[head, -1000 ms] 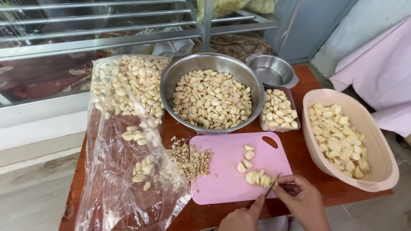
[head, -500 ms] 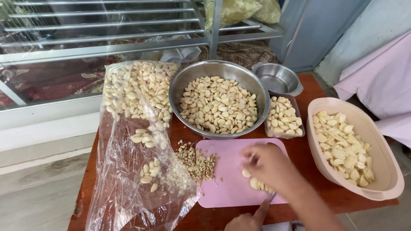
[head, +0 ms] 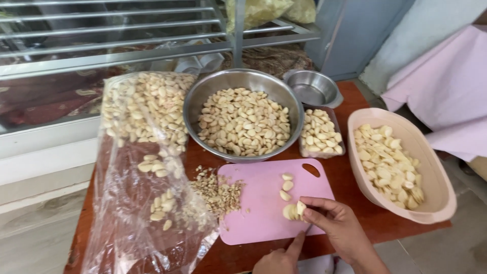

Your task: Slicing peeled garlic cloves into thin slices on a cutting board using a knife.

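Head view, single camera looking down at a reddish-brown table (head: 355,175). Right hand (head: 337,226) sat at the near edge of a pink cutting board (head: 258,198), fingers pinched narrow on a peeled garlic clove (head: 300,207), holding it against a small clump of cloves (head: 290,211) on the board. Left hand (head: 276,261) was at the bottom edge of frame, just near of the board, closed around a knife (head: 307,231) with the index finger stretched forward along it; only a thin dark sliver of blade showed between the two hands, handle hidden. Two more loose cloves (head: 286,186) lay on the board just far of the pinched one. Left of the board, a heap of trimmed garlic ends (head: 218,192) lay on the table, touching the board's left edge. Far of the board stood a large steel bowl (head: 203,96) full of peeled garlic. Right of it a small clear plastic tub (head: 342,147) also held cloves, and a smaller empty steel bowl (head: 332,91) sat far right. At right, a beige oval plastic basin (head: 436,187) held more peeled cloves. At left, a big clear plastic bag (head: 127,213) sprawled over the table, cloves bunched at its far end and a few scattered nearer. Metal bars (head: 127,48) ran across the far side; pink cloth (head: 446,86) hung far right.
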